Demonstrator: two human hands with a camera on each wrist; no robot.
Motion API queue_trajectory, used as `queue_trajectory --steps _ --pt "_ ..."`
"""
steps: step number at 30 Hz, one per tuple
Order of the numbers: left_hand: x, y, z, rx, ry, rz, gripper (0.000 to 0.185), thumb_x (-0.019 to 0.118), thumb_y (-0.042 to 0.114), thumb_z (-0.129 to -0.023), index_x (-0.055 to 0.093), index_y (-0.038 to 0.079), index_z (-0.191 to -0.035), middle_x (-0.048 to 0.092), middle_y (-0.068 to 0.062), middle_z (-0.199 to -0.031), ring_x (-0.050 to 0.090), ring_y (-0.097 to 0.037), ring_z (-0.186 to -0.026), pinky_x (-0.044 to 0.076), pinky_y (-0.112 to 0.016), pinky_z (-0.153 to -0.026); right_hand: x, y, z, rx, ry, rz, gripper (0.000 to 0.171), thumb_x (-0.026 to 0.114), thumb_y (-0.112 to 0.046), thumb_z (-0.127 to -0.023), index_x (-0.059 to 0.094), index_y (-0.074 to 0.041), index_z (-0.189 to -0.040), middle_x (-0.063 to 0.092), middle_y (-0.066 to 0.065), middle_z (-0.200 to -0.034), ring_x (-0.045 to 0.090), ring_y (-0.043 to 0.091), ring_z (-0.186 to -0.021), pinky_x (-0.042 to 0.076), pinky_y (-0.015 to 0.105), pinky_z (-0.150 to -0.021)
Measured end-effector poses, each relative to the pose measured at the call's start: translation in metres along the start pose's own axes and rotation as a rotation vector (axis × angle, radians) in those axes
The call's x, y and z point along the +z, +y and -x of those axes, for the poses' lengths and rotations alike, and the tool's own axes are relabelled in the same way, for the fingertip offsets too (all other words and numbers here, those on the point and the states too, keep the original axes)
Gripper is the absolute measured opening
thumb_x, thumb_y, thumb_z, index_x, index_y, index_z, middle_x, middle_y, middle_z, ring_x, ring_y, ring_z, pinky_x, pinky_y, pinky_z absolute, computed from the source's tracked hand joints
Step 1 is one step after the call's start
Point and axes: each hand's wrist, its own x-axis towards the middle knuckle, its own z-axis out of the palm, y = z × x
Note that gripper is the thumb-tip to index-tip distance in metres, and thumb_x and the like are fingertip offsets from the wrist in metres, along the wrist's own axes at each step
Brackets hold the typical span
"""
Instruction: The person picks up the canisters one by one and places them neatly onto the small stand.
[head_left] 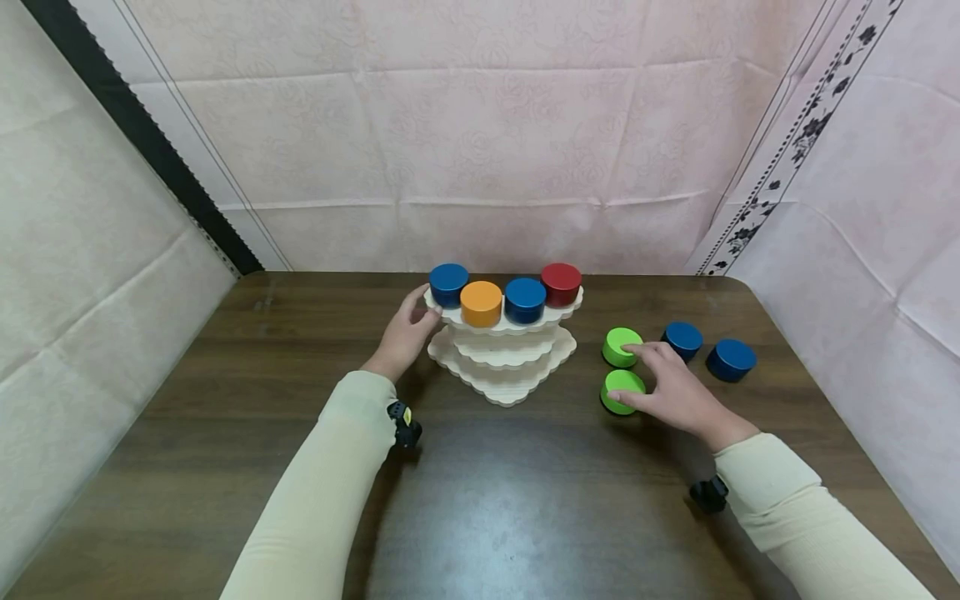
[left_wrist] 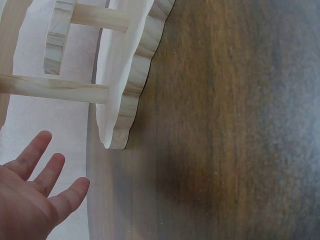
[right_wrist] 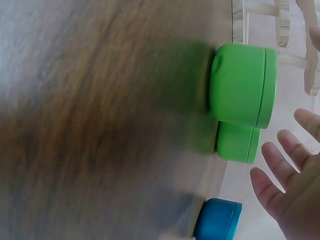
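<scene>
A tiered wooden stand (head_left: pixel 501 360) sits mid-table; its top tier carries two blue cylinders (head_left: pixel 448 283), an orange one (head_left: pixel 481 302) and a red one (head_left: pixel 561 283). My left hand (head_left: pixel 420 312) reaches the left rim of the top tier with straight fingers and holds nothing. The left wrist view shows the left hand (left_wrist: pixel 35 192) as an open palm beside the stand's bottom tier (left_wrist: pixel 125 85). My right hand (head_left: pixel 633 373) is spread over two green cylinders (head_left: pixel 617 343) (head_left: pixel 621 388), its fingers straight. In the right wrist view the fingers (right_wrist: pixel 280 172) hover just off the green pair (right_wrist: pixel 242 85).
Two more blue cylinders (head_left: pixel 683 339) (head_left: pixel 731 359) stand on the dark wooden table (head_left: pixel 525 517) to the right of the green pair; one of them (right_wrist: pixel 217 220) also shows in the right wrist view. Pink cloth walls close in the back and both sides.
</scene>
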Motion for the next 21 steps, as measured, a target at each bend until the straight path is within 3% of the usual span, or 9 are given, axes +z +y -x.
queue_trajectory --steps 12,21 --pt "0.0 0.0 0.0 -0.002 0.0 0.002 0.064 0.046 0.049 -0.098 0.02 0.032 -0.154 0.037 -0.013 -0.149 0.037 -0.031 -0.135 0.034 -0.053 -0.108 0.003 0.007 0.0 0.024 -0.055 -0.098 0.076 0.069 -0.046 -0.087 0.043 0.003 -0.139 0.041 0.024 -0.13 0.043 0.038 -0.118 0.041 0.059 -0.096" --pt "-0.001 0.0 0.001 0.0 -0.001 0.004 0.065 0.046 0.05 -0.098 0.02 0.031 -0.154 0.037 -0.013 -0.15 0.037 -0.03 -0.136 0.034 -0.052 -0.109 0.011 0.014 -0.005 0.05 -0.102 -0.09 0.081 0.071 -0.047 -0.084 0.042 0.002 -0.141 0.04 0.025 -0.133 0.04 0.034 -0.116 0.041 0.053 -0.094"
